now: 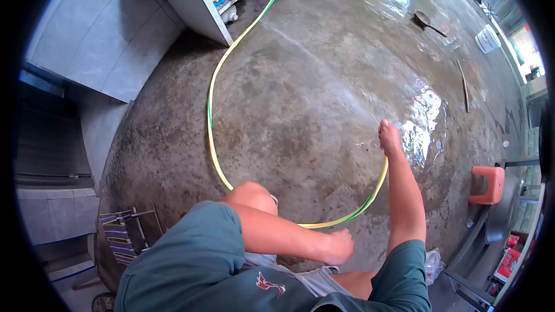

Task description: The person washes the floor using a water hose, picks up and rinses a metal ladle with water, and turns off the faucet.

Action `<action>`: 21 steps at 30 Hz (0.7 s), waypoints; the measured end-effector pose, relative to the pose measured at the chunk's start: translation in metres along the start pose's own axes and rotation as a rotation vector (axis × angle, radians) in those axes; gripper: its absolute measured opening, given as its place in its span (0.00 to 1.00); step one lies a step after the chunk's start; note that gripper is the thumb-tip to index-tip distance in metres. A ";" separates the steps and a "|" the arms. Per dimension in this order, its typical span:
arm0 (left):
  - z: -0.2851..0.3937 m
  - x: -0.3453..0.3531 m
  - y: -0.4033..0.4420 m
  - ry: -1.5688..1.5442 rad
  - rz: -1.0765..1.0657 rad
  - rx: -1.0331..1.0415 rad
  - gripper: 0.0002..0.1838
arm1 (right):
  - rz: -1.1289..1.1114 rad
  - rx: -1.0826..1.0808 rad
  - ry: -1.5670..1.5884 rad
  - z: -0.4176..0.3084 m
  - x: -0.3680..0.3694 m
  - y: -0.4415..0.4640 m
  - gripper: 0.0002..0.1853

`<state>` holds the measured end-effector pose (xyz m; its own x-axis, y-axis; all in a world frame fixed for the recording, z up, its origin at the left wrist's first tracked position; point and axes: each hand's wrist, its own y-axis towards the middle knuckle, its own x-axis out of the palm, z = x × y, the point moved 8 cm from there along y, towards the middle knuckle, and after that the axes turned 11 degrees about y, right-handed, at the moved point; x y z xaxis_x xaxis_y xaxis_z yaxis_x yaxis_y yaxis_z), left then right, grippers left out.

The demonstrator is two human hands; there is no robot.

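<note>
My right hand [389, 136] is stretched out over the wet floor, its fingers wrapped round the end of a yellow-and-green garden hose [211, 117]. A thin spray of water [324, 69] fans from that hand toward the upper left, landing on the concrete floor [289, 138]. From the hand the hose drops, curves below my knee and loops up the left side to the far cabinet. Across my lap lies my left forearm, and my left hand [340, 247] is loosely curled just below the hose, apart from it. Nothing shows in its fingers.
Grey cabinets [87, 34] line the left, with an open shelf unit [211, 8] beyond. A folding striped stool [117, 237] stands lower left. To the right are a ladle-like pan [424, 19], white bucket [487, 39], stick [463, 86] and orange stool [492, 185].
</note>
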<state>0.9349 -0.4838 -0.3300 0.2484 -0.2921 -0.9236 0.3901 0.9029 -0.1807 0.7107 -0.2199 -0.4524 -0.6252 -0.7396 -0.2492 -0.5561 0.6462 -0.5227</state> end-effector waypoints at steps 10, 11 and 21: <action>0.000 -0.005 -0.002 -0.021 0.002 0.048 0.08 | 0.158 -0.051 0.087 -0.006 -0.032 0.022 0.16; 0.001 -0.003 -0.001 -0.031 -0.001 0.044 0.09 | 0.119 0.035 0.120 0.001 -0.045 0.025 0.18; 0.007 0.000 0.002 -0.064 -0.094 0.094 0.10 | 0.213 0.060 0.131 0.018 -0.085 0.005 0.17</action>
<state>0.9417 -0.4838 -0.3281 0.2618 -0.3963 -0.8800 0.4948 0.8380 -0.2302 0.7703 -0.1571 -0.4486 -0.7929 -0.5543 -0.2531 -0.3727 0.7698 -0.5182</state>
